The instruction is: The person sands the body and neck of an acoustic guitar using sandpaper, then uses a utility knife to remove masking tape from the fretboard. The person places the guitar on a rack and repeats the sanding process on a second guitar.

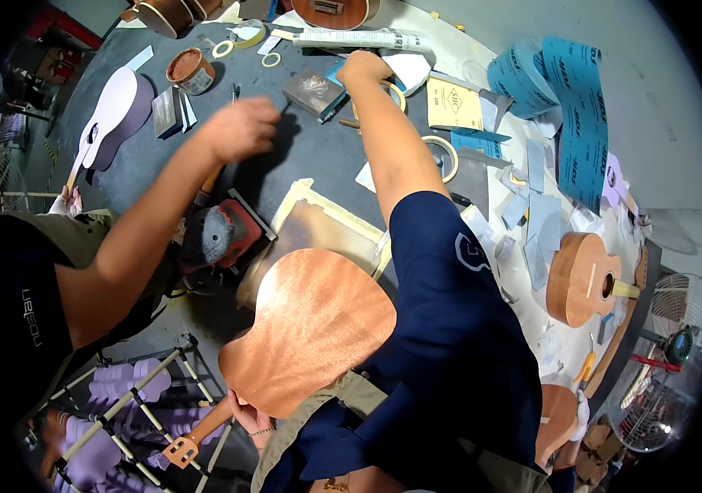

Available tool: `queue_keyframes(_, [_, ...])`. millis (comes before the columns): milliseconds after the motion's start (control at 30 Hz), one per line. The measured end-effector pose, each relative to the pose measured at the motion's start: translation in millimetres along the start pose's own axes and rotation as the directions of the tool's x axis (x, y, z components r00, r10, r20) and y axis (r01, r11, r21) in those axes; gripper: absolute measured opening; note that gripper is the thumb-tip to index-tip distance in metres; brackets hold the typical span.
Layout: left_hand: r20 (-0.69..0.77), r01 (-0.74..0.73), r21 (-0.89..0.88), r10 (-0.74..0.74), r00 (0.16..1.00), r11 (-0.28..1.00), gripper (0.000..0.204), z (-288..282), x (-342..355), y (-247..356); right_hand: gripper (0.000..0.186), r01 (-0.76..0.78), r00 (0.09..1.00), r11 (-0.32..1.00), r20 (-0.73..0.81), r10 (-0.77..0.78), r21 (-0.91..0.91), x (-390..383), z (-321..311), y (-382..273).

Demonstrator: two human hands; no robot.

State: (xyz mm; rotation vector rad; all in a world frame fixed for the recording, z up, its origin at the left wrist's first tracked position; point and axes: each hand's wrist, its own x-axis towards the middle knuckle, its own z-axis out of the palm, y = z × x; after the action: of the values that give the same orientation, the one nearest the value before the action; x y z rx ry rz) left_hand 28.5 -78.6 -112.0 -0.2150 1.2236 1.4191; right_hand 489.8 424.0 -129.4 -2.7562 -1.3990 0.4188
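An unpainted reddish-brown ukulele (314, 329) lies tilted at my lap, its broad back upward and its neck toward the lower left. My left hand (249, 419) grips it where the body meets the neck; most of the fingers are hidden underneath. Stretched across the table, my right hand (364, 69) is closed, its fingertips hidden. It is beside a grey sanding block (315, 92), a strip of blue sandpaper and a rolled newspaper (363, 39). Whatever it holds, if anything, I cannot make out.
At left, a co-worker's blurred hand (241, 129) hovers over the dark table. A taped board (310, 226) lies before me. Nearby are a tub of brown paste (191, 71), a lilac ukulele (118, 119), a blue sandpaper roll (523, 78) and another wooden ukulele (579, 279).
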Motion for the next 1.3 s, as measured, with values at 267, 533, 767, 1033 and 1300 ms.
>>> queue_keyframes(267, [-0.03, -0.078, 0.111, 0.082, 0.996, 0.991, 0.037, -42.3, 7.7, 0.8, 0.027, 0.384, 0.765, 0.912, -0.602, -0.228, 0.142, -34.9, 15.3, 1.3])
queue_keyframes(533, [0.011, -0.088, 0.252, 0.088, 0.996, 0.964, 0.033, -61.3, 18.4, 10.2, 0.015, 0.315, 0.653, 0.76, -0.711, 0.261, 0.569, -225.6, -11.8, 251.3])
queue_keyframes(767, [0.183, -0.244, 0.36, 0.188, 0.965, 0.901, 0.022, -64.1, 34.9, 18.2, 0.019, -0.263, 0.774, 0.949, -0.55, 0.314, 0.172, -278.1, 53.0, 415.5])
queue_keyframes(1033, [0.057, 0.034, 0.144, -0.043, 0.997, 0.989, 0.03, 1.7, -4.4, 13.5, 0.024, 0.375, 0.825, 0.926, -0.442, -0.351, -0.035, -209.0, 27.1, 473.5])
queue_keyframes(1300, [0.111, -0.122, 0.01, 0.12, 0.987, 0.992, 0.033, 25.3, -27.6, 4.5, 0.018, 0.566, 0.547, 0.643, -0.347, -0.761, -0.516, -213.2, 3.9, 467.8])
